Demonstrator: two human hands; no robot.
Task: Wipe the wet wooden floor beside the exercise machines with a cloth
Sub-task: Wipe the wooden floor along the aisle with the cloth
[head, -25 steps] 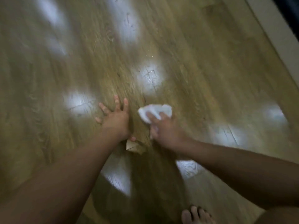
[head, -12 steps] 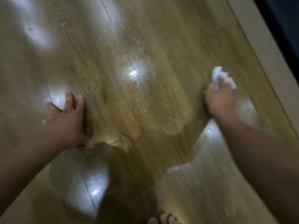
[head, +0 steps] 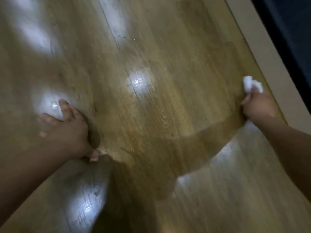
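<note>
The wooden floor (head: 168, 106) fills the head view, glossy with bright light reflections and a wet sheen. My right hand (head: 259, 106) is at the far right, shut on a small crumpled white cloth (head: 252, 84) that sticks out past the fingers and presses on the boards near the pale skirting. My left hand (head: 67, 128) lies flat on the floor at the left, fingers spread, holding nothing. Both forearms reach in from the bottom corners. The picture is blurred by motion.
A pale skirting strip (head: 277, 73) runs diagonally along the right side, with a dark surface (head: 294, 31) beyond it. My own shadow darkens the floor at the bottom middle. No exercise machine is in view.
My right hand has swept the cloth from beside the left hand out to the right, close to the skirting. The left hand stayed planted. The view shifted, and my foot dropped out of sight.
</note>
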